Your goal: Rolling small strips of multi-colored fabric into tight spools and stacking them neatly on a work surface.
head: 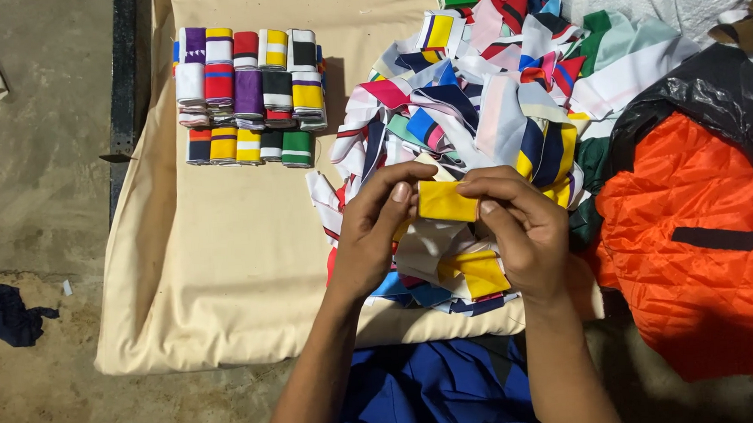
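Across the cream cloth-covered bench point(224, 245): at right, an orange quilted fabric bundle point(696, 246) under black plastic sheeting point(722, 90). Beside it, heaped and unsorted, a big loose pile of striped ribbon strips in many colours point(482, 94), by far the larger share and seemingly left to do. At upper left, well apart from the heap, neat rows of folded striped ribbon bundles point(246, 94), stacked side by side, apparently finished. Between pile and body, held above more loose strips, a small yellow ribbon piece point(446, 201), partly folded. Left hand point(369, 238) pinching its left end between thumb and fingers; right hand point(519, 230) pinching the right end, both with a narrow grip closed on the fabric. Below, blue garment point(437, 393) at the lap. On the concrete floor at far left, a dark cloth scrap point(4, 312).
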